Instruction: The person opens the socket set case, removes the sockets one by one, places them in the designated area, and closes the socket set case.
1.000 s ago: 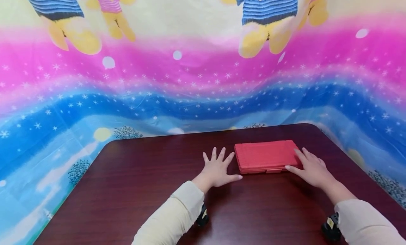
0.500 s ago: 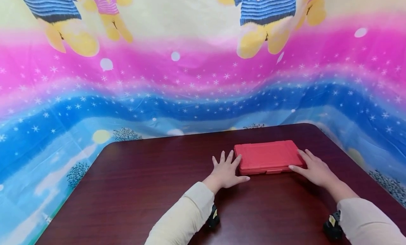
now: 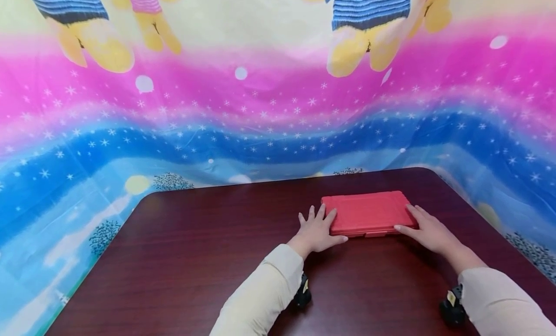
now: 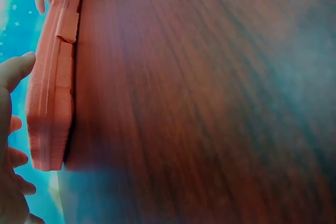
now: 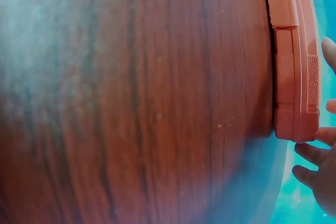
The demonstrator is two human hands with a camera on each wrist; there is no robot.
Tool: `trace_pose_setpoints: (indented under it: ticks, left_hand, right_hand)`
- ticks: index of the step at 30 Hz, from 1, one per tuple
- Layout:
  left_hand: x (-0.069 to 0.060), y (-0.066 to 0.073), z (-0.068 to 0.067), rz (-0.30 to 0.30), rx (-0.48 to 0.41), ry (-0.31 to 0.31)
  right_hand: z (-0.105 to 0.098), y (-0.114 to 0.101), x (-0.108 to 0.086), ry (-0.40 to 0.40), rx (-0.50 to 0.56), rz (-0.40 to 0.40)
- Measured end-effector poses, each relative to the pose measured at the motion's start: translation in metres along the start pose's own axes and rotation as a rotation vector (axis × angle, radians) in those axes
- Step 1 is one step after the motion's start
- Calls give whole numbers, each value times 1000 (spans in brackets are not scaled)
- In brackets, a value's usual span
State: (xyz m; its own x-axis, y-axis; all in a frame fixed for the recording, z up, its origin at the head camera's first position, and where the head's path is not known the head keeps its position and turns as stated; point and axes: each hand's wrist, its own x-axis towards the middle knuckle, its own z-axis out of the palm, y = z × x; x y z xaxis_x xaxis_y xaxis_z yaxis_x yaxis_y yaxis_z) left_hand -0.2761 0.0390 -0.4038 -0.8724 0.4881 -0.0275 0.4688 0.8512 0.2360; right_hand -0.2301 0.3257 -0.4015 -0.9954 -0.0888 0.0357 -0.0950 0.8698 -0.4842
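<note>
A flat red plastic case (image 3: 369, 211) lies closed on the table, its latch side (image 4: 67, 24) facing me. My left hand (image 3: 316, 231) is at the case's left end with the fingers spread, the index finger overlapping its edge in the head view. In the left wrist view, the left thumb (image 4: 20, 70) is beside the case's top edge; whether it touches cannot be told. My right hand (image 3: 432, 233) is at the right end, fingers fairly straight, thumb by the front right corner. In the right wrist view, several right-hand fingers (image 5: 312, 154) show around the case's end.
The dark reddish-brown table (image 3: 195, 259) has rounded far corners. Behind it hangs a patterned pink and blue cloth (image 3: 260, 104). A small black device sits at each wrist, one by the left cuff (image 3: 302, 291) and one by the right cuff (image 3: 452, 307).
My left hand has moved right, from beside the case to its left end. My right hand has shifted slightly at the right end. The case stays in about the same place.
</note>
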Motion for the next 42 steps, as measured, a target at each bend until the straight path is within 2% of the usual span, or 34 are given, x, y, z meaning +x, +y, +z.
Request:
trace_pose_setpoints:
  ticks: [9, 15, 21, 28, 42]
  left_hand:
    - [12, 2, 10, -18, -31, 15]
    - [16, 5, 11, -18, -80, 20]
    - [17, 8, 7, -5, -78, 13]
    - [18, 5, 9, 18, -140, 2]
    - [14, 1, 4, 13, -181, 6]
  right_hand:
    - [3, 4, 6, -3, 12, 6]
    - [4, 4, 9, 5, 20, 16]
    - [5, 3, 10, 11, 19, 19]
    - [4, 3, 10, 19, 20, 20]
    - [8, 2, 12, 45, 72, 35]
